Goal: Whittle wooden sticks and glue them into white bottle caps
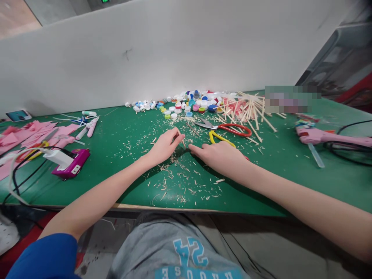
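Observation:
My left hand [167, 144] is closed in a pinch around a short wooden stick [182, 142], its lower end close to the green tabletop. To its right my right hand [219, 155] lies low over the table, index finger pointing at the stick; its other fingers curl under, and whether they hold anything is hidden. Yellow-handled scissors [219, 136] lie partly under my right hand. Just behind them are open red-handled scissors [232, 129]. Wood shavings [186, 182] are scattered around both hands.
Colourful bottle caps [190, 104] and a pile of wooden sticks [252, 110] lie along the white partition [162, 50]. A pink glue gun [322, 136] is at right. Pink sheets [35, 133], a purple power adapter [72, 164] and cables are at left.

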